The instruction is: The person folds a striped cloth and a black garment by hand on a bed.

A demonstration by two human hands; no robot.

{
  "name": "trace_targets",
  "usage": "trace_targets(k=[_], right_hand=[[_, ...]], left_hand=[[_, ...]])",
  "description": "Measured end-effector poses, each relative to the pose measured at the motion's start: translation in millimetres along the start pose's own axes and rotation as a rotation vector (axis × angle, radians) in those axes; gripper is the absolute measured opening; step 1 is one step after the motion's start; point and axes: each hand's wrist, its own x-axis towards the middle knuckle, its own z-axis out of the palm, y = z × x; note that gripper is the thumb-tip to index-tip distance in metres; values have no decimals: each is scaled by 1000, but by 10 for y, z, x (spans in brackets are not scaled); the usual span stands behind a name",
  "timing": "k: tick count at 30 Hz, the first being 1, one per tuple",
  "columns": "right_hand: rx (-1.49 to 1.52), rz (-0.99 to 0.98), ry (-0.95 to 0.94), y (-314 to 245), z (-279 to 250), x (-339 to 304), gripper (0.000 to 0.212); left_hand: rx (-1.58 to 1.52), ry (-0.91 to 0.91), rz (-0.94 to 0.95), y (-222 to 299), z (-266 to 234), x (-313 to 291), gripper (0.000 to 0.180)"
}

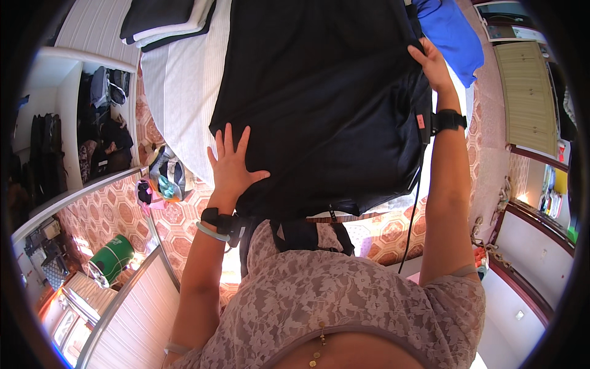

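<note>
A large black garment (319,104) lies spread out before me, its near edge hanging toward my body. My left hand (232,166) rests flat on its lower left corner, fingers spread and thumb out to the side. At the upper right edge my right hand (431,66) pinches the cloth between thumb and fingers. Under the garment is a white striped cloth (184,98), showing along the left. Each wrist wears a black band, and a dark cable hangs down from the right one.
Folded dark and white clothes (169,24) are stacked at the far left. Blue cloth (452,37) lies at the far right. Bags (167,175) stand on the patterned floor to the left. An open wardrobe (101,123) with hanging clothes is at the left; a pale cabinet (527,92) stands right.
</note>
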Motion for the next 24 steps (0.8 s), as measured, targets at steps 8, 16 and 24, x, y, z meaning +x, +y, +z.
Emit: trace_targets(k=[8,16,24], right_hand=[[-780,-116,111,416,63,386,46],[-604,-120,459,198,87,148,52],[-827,297,492,1014,-721,-1263,58]], left_hand=[[47,-75,-26,44,-32,12,109],[-83,99,24,-21,49,-251,81],[-260,303,135,-231,-27,-549,39]])
